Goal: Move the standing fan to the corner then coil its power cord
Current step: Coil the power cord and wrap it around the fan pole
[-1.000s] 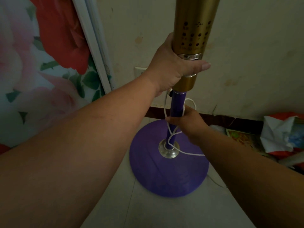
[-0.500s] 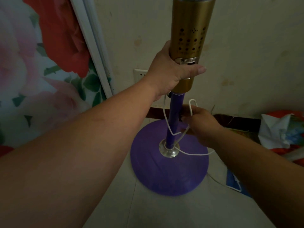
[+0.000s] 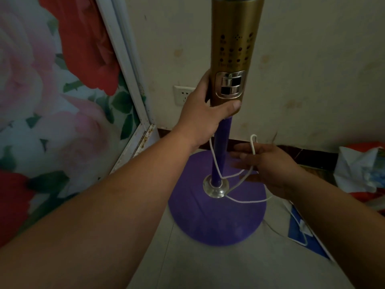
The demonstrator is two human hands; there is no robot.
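As the standing fan (image 3: 231,65) is already stood on the floor (image 3: 208,265) in the corner, coiling is judged in hand. Its column is gripped by the left hand (image 3: 205,112); 1 loop of the power cord (image 3: 253,142) is draped over the half-open right hand (image 3: 268,165). Next, the slack should be wound round the pole (image 3: 220,151).

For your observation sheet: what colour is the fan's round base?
Purple base, clearest in the head view.

Fan column (image 3: 235,49): gold, dark dot markings, chrome button panel. Pole (image 3: 220,147) and round base (image 3: 216,222): purple. Base collar (image 3: 216,187): chrome. Power cord (image 3: 237,175): white. Panel (image 3: 52,90): red and pink roses, green leaves. Wall (image 3: 312,69): cream, stained.
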